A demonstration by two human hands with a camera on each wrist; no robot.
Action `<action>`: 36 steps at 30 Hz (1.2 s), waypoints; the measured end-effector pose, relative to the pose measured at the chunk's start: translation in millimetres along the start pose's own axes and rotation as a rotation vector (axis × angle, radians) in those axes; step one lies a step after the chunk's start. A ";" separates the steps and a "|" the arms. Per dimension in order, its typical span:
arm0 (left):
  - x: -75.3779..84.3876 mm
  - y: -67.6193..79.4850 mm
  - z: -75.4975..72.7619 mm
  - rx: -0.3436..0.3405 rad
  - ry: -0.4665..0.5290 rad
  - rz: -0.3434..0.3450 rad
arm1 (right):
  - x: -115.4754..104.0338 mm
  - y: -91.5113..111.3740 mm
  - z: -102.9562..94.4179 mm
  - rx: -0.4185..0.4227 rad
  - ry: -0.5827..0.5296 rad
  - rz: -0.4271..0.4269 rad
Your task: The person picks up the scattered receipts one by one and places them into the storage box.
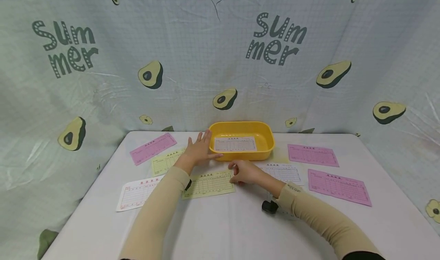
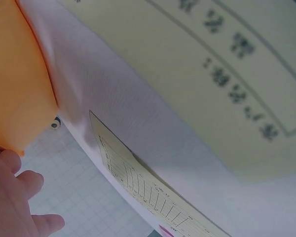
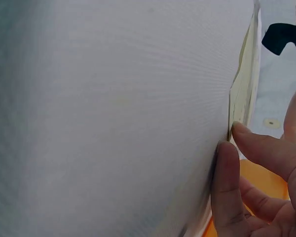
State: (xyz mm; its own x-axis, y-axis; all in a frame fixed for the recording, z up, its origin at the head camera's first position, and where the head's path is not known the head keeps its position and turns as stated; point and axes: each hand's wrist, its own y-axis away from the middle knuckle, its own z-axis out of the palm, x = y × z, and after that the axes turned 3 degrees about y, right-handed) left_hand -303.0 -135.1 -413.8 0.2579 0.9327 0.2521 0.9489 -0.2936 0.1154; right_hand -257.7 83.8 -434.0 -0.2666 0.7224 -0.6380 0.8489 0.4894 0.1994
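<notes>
Right hand (image 1: 246, 172) pinches the near-side edge of the yellow printed form (image 1: 210, 185) to its left, left hand (image 1: 198, 151) spreads beside the yellow plastic tray (image 1: 256, 155) beyond, holding 1 white form (image 1: 235, 144); step judged pick-up, next move probably a level lift trayward.

Head and closer wrist views share the tray (image 1: 245, 156).

Left wrist view: near yellow slip (image 2: 197, 89) blurred, cropped; tub (image 2: 17, 74) cropped.
</notes>
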 end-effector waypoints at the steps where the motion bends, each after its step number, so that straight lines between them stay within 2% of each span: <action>1: 0.3 -0.3 0.1 -0.002 0.000 0.000 | 0.2 -0.3 0.0 0.003 0.003 0.003; 11: -1.9 0.1 0.7 -0.004 0.014 -0.006 | -1.8 -2.8 0.3 -0.021 -0.008 0.048; 19: 0.5 1.3 -0.8 -0.006 0.011 0.002 | -2.0 -1.1 -0.8 -0.028 -0.017 0.032; 36: -0.4 -0.1 -1.7 -0.013 0.008 -0.001 | -4.9 -0.2 -3.1 -0.041 -0.039 0.051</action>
State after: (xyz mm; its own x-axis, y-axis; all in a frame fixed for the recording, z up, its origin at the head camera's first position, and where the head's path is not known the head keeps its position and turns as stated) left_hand -303.5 -135.7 -412.2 0.2556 0.9313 0.2595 0.9467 -0.2955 0.1283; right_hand -258.1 81.7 -428.6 -0.2048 0.7281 -0.6541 0.8412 0.4726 0.2627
